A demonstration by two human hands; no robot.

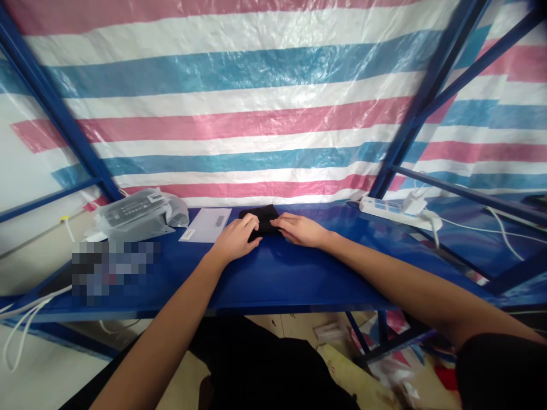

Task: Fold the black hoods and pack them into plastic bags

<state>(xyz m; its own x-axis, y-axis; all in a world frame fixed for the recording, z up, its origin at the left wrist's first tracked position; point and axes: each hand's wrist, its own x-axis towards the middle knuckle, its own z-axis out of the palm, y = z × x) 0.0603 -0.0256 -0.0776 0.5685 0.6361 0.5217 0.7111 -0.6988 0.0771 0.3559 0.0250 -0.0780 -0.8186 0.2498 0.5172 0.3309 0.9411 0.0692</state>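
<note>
Head camera, looking down on a glossy blue tabletop (pixel 277 273): a person's two bare hands meet over a small black item (pixel 265 213), soft-looking and perhaps folded, which lies toward the back of the table, in front of a striped plastic sheet (pixel 256 122). The left hand (pixel 236 236) rests over the item's left part, fingers curled down and thumb apart along the near side; whether it truly grips or only presses, I cannot tell. The right hand (pixel 301 229) seems to pinch the item's right edge between thumb and fingertips. The likeliest trouble is slipping: the surface looks smooth, so if the left hand is merely resting, a tug from the right could drag the whole item sideways or twist it askew. Uneven pressure might also bunch the material, and its darkness would make a crooked layer hard to notice. A flat white packet (pixel 207 225) lies just beyond the left hand, where a wide leftward sweep could nudge it into the plastic-wrapped package (pixel 137 215) farther left. The white power strip (pixel 391 212) sits well apart on the right, so snagging its cables seems less likely.
</note>
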